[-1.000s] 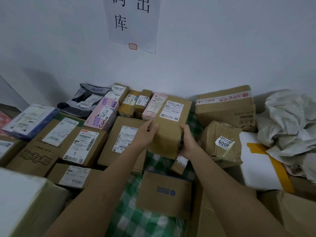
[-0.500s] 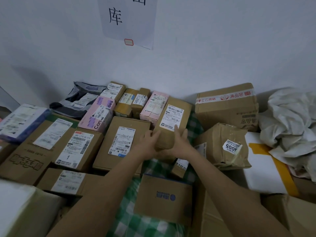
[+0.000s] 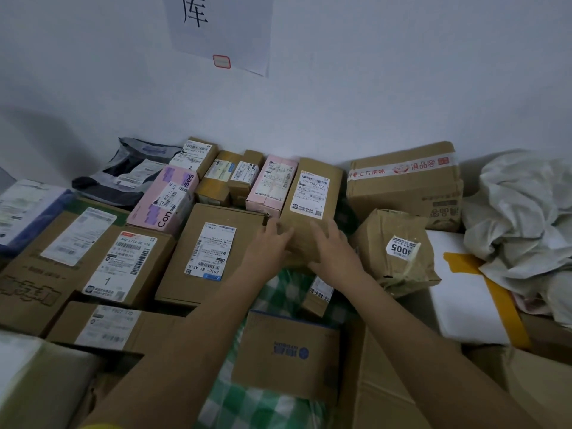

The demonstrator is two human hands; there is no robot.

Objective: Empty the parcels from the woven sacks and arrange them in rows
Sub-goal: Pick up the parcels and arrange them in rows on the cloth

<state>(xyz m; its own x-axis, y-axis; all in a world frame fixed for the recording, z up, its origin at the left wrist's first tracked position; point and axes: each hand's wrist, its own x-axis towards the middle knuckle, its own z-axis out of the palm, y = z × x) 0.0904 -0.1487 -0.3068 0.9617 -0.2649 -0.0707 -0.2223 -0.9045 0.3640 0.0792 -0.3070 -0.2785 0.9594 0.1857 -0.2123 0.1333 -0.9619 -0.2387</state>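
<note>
A long brown cardboard parcel (image 3: 312, 199) with a white label lies in the back row, beside a pink box (image 3: 272, 184) and near the wall. My left hand (image 3: 269, 246) and my right hand (image 3: 332, 246) rest with fairly straight fingers against its near end, one at each corner. Several labelled parcels lie in rows to the left, among them a flat brown box (image 3: 213, 252). A crumpled white woven sack (image 3: 523, 218) lies at the far right.
A large taped carton (image 3: 405, 184) stands against the wall at the right, a crushed brown parcel (image 3: 399, 249) before it. A green checked cloth (image 3: 263, 404) carries a brown box (image 3: 288, 354). A white and yellow package (image 3: 470, 298) lies right.
The long brown parcel has gone from held up in both hands down and back into the row by the wall. My hands have slid to its near end.
</note>
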